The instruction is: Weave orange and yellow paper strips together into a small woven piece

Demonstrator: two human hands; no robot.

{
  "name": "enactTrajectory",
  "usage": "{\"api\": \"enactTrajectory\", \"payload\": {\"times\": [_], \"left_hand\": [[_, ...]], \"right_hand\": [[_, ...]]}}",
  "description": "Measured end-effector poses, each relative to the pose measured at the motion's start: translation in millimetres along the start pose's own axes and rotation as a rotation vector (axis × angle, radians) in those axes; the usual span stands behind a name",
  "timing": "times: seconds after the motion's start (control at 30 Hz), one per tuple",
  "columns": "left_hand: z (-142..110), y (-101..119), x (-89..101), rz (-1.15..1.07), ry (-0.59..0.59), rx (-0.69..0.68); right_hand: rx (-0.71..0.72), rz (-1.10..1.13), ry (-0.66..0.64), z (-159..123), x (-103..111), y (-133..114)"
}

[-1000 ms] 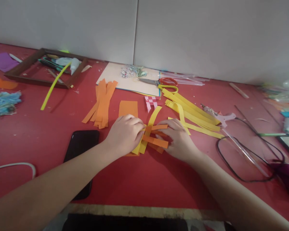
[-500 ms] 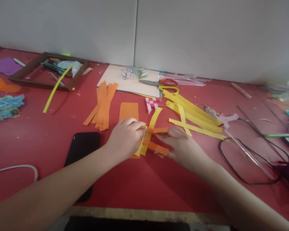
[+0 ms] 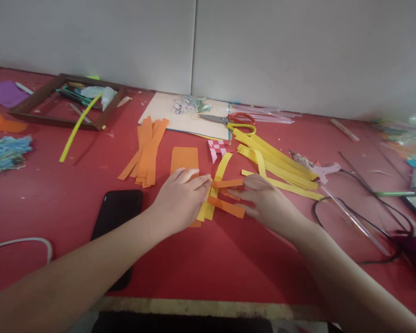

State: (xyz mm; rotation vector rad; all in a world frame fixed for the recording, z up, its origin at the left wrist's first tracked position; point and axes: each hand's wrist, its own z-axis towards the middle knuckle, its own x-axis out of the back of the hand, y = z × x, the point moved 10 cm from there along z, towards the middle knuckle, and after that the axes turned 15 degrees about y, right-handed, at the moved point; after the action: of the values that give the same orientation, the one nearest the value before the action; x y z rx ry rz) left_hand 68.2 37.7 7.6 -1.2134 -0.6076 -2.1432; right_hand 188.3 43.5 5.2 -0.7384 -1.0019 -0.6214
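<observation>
My left hand (image 3: 180, 201) lies over an orange sheet (image 3: 185, 159) and the near ends of two yellow paper strips, its fingers bent and pressed together on them. One yellow paper strip (image 3: 223, 167) sticks out beyond my fingertips, crossed by orange strips. My right hand (image 3: 265, 199) has its thumb and fingers at the free ends of several orange paper strips (image 3: 226, 206), which fan out slightly raised between both hands. Part of the weave is hidden under my left hand. Just beyond it lies a small pink-and-white woven paper piece (image 3: 217, 148).
Orange strips (image 3: 147, 152) lie piled at left, yellow strips (image 3: 280, 162) at right. Scissors (image 3: 215, 119) rest on a pale board (image 3: 162, 113). A black phone (image 3: 119, 212) is beside my left forearm. A glue gun (image 3: 324, 171) with a black cord and a wooden frame (image 3: 55, 120) flank the area.
My right hand's fingers have shifted a little, and the orange strips between the hands are spread differently, the lower one slightly higher. My left hand stays almost in place. The view moved slightly.
</observation>
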Motion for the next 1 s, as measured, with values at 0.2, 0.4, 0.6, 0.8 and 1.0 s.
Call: {"api": "enactTrajectory", "payload": {"times": [0.2,0.4,0.6,0.8,1.0], "left_hand": [[-3.0,-1.0,-2.5,0.009,-0.033,0.019],[-4.6,-1.4,-5.7,0.010,-0.085,0.019],[-3.9,-2.4,-6.5,-0.001,-0.126,0.037],[-4.7,-2.6,-8.2,0.006,-0.164,0.045],[-6.7,-2.7,-10.2,0.013,-0.151,0.039]], "right_hand": [[0.017,0.032,0.031,2.3,6.2,2.5],[0.046,0.068,-0.005,1.6,10.2,-4.6],[-0.032,0.016,0.009,2.3,13.6,7.7],[0.020,0.167,0.066,7.9,21.1,-0.2],[0.137,0.227,0.114,6.7,26.2,-16.2]]}}
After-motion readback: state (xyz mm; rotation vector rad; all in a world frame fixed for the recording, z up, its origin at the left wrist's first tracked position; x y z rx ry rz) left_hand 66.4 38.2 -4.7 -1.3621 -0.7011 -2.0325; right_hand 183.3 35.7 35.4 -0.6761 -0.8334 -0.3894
